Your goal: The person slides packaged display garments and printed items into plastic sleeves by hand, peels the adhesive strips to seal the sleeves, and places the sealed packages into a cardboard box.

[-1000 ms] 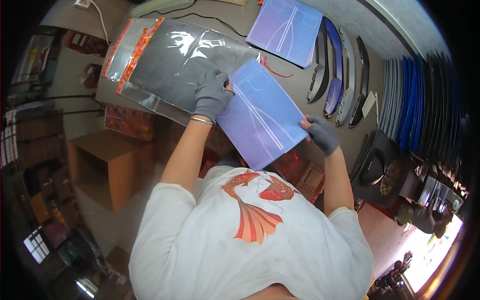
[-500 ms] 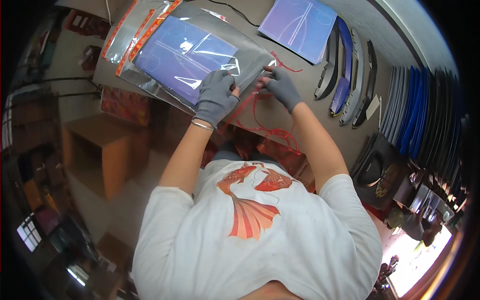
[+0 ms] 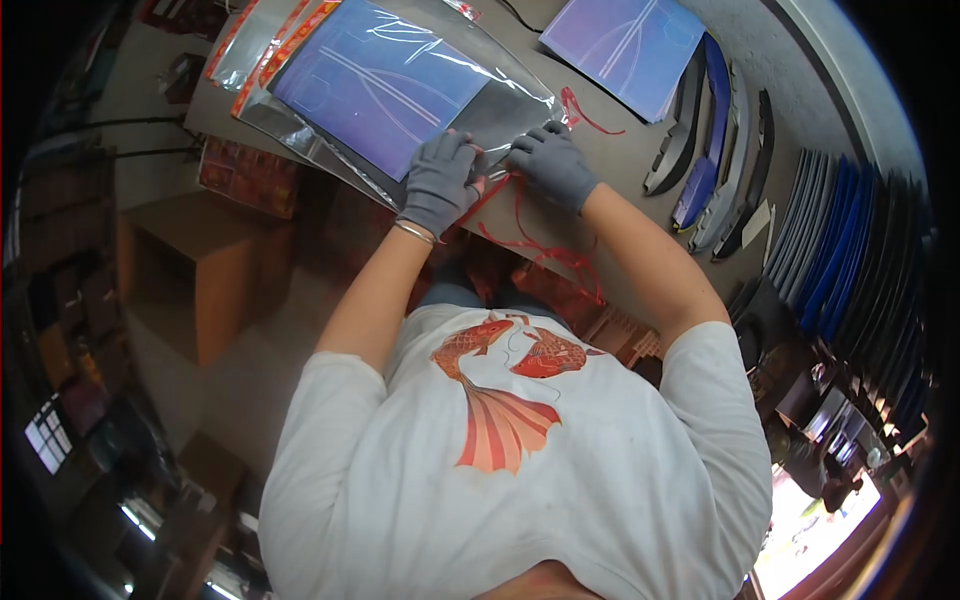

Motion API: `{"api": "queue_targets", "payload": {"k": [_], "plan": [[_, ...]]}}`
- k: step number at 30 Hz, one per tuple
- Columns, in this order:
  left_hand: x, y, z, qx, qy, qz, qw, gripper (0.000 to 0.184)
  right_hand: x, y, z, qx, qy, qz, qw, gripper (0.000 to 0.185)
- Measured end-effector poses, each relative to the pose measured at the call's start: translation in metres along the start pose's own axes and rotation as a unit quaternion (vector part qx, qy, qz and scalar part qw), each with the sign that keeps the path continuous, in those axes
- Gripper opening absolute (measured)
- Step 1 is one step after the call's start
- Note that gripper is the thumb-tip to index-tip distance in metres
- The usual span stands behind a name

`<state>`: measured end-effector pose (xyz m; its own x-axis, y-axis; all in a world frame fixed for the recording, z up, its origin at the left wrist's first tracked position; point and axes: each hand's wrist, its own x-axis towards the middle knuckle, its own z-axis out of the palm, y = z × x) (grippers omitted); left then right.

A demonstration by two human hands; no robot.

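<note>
A clear plastic bag [image 3: 505, 100] with a blue-purple printed sheet [image 3: 385, 85] inside lies on the table. My left hand [image 3: 440, 183], in a grey fingerless glove, has its fingers curled over the bag's near edge. Close beside it my right hand [image 3: 552, 167], gloved alike, bends its fingers onto the bag's edge near the corner. The fingertips of both hands are partly hidden, and the plastic wrinkles between them. Thin red strips [image 3: 545, 252] trail from under the hands over the table's near edge.
A stack of blue printed sheets [image 3: 620, 50] lies at the back right. Beside it are several curved plastic pieces [image 3: 705, 140]. Grey, blue and black panels [image 3: 830, 250] stand in a row at the right. Another red strip [image 3: 590, 115] lies near the bag. A cardboard box [image 3: 205, 270] stands below left.
My right hand has come down and left onto the bag's edge, turning knuckles up. My left hand has shifted slightly right and down. The view has tilted a little.
</note>
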<state>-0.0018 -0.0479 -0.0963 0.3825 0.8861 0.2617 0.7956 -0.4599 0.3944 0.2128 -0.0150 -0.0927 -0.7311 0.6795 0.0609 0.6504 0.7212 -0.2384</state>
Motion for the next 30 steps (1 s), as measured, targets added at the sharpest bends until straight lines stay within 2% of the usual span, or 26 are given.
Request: {"api": "queue_targets", "payload": {"k": [2, 4, 5, 6, 7, 8, 9, 10, 11, 12, 13, 14, 15, 16, 17, 18, 20, 21, 23, 26, 28, 30], "plan": [[0.0, 0.0, 0.001, -0.007, 0.009, -0.013, 1.0, 0.037, -0.004, -0.003, -0.001, -0.048, 0.015, -0.017, 0.999, 0.013], [-0.003, 0.002, -0.001, -0.005, 0.003, -0.015, 1.0, 0.036, -0.016, -0.009, -0.008, -0.114, -0.052, -0.066, 0.99, 0.016], [-0.003, 0.002, -0.003, -0.001, -0.002, -0.018, 1.0, 0.036, -0.033, -0.016, -0.02, -0.095, -0.099, -0.074, 0.988, 0.016], [-0.005, -0.002, -0.001, -0.001, -0.001, -0.018, 1.0, 0.036, -0.053, -0.025, -0.028, -0.049, -0.242, -0.076, 0.966, 0.015], [-0.007, -0.007, 0.004, -0.002, 0.0, 0.006, 1.0, 0.038, -0.075, -0.03, -0.036, -0.002, -0.38, -0.077, 0.922, 0.015], [-0.009, -0.011, 0.007, -0.004, 0.002, 0.029, 1.0, 0.04, -0.108, -0.025, -0.039, 0.15, -0.408, -0.068, 0.898, 0.016], [-0.012, -0.009, 0.001, -0.008, 0.0, 0.029, 1.0, 0.04, -0.132, -0.021, -0.039, 0.301, -0.426, -0.055, 0.852, 0.017], [-0.016, -0.003, -0.011, -0.021, 0.004, 0.054, 0.998, 0.042, -0.129, -0.02, -0.054, 0.3, -0.428, -0.053, 0.851, 0.017], [-0.021, 0.005, -0.02, -0.033, 0.009, 0.078, 0.996, 0.043, -0.12, -0.016, -0.081, 0.377, -0.424, 0.167, 0.806, 0.017], [-0.031, 0.014, -0.027, -0.034, 0.011, 0.078, 0.996, 0.043, -0.114, -0.012, -0.096, 0.434, -0.396, 0.376, 0.717, 0.018], [-0.041, 0.023, -0.035, 0.0, 0.018, 0.046, 0.999, 0.043, -0.112, -0.002, -0.095, 0.207, -0.334, 0.335, 0.856, 0.021], [-0.051, 0.03, -0.04, 0.035, 0.024, 0.012, 0.999, 0.043, -0.109, 0.01, -0.092, -0.036, -0.247, 0.267, 0.931, 0.024], [-0.064, 0.029, -0.037, 0.036, 0.027, 0.011, 0.999, 0.043, -0.106, 0.016, -0.083, -0.037, -0.246, 0.265, 0.931, 0.024], [-0.082, 0.022, -0.026, 0.06, 0.012, -0.034, 0.998, 0.039, -0.104, 0.022, -0.072, -0.085, -0.128, 0.236, 0.959, 0.028], [-0.091, 0.018, -0.026, 0.084, -0.003, -0.079, 0.993, 0.035, -0.097, 0.024, -0.067, -0.129, -0.008, 0.203, 0.971, 0.032], [-0.098, 0.012, -0.025, 0.087, -0.001, -0.081, 0.993, 0.035, -0.086, 0.028, -0.067, -0.128, -0.005, 0.2, 0.971, 0.032], [-0.107, 0.004, -0.031, 0.054, 0.046, -0.16, 0.985, 0.028, -0.054, 0.021, -0.073, -0.024, -0.13, 0.293, 0.947, 0.035], [-0.11, -0.003, -0.029, 0.008, 0.086, -0.169, 0.982, 0.022, -0.044, 0.016, -0.068, -0.023, -0.131, 0.288, 0.948, 0.035], [-0.113, -0.013, -0.032, -0.006, 0.089, -0.182, 0.979, 0.022, -0.029, 0.008, -0.058, -0.1, 0.09, 0.148, 0.98, 0.033], [-0.116, -0.023, -0.038, -0.051, 0.081, -0.206, 0.974, 0.022, -0.003, 0.028, -0.03, -0.102, 0.046, 0.126, 0.986, 0.03], [-0.118, -0.03, -0.038, -0.078, 0.073, -0.223, 0.969, 0.022, 0.014, 0.044, -0.028, -0.057, 0.025, 0.13, 0.99, 0.026], [-0.121, -0.04, -0.029, -0.245, 0.062, -0.403, 0.879, 0.022, 0.035, 0.057, -0.032, 0.08, -0.125, 0.229, 0.962, 0.026]]}}
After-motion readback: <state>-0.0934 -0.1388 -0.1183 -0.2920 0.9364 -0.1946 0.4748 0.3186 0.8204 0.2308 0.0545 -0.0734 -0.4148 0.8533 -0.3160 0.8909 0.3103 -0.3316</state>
